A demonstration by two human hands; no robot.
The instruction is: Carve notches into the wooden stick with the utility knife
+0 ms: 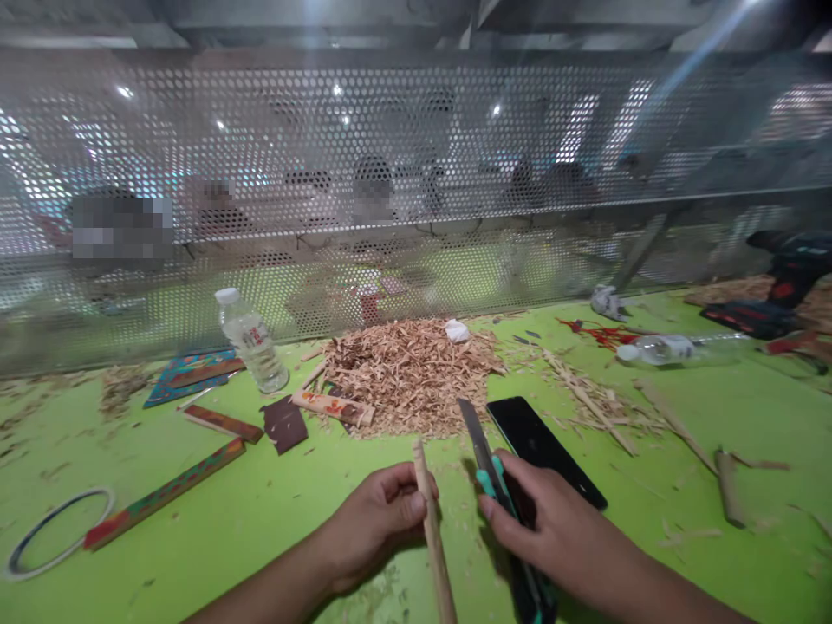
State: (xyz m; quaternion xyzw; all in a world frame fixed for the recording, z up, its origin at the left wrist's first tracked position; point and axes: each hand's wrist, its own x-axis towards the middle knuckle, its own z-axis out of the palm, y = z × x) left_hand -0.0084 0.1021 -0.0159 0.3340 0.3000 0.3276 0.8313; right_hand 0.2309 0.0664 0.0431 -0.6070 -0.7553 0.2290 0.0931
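Observation:
My left hand (383,520) is closed around a slim, pale wooden stick (434,546), thumb pressed on its near side. The stick points away from me, its far end notched or rounded. In my right hand (552,520) is a utility knife (500,494) with a black and teal handle and its blade out, aimed forward. Blade and stick are apart, side by side. Just beyond my right hand lies a black smartphone (546,446). A large heap of wood shavings (409,373) spreads in front of both hands.
A water bottle (253,342) stands left of the heap; another bottle (682,348) lies at right near a power drill (780,282). Painted wooden strips (169,494), brown sandpaper (284,423) and a ring (58,533) lie left. A perforated metal screen (416,173) borders the green table (260,537).

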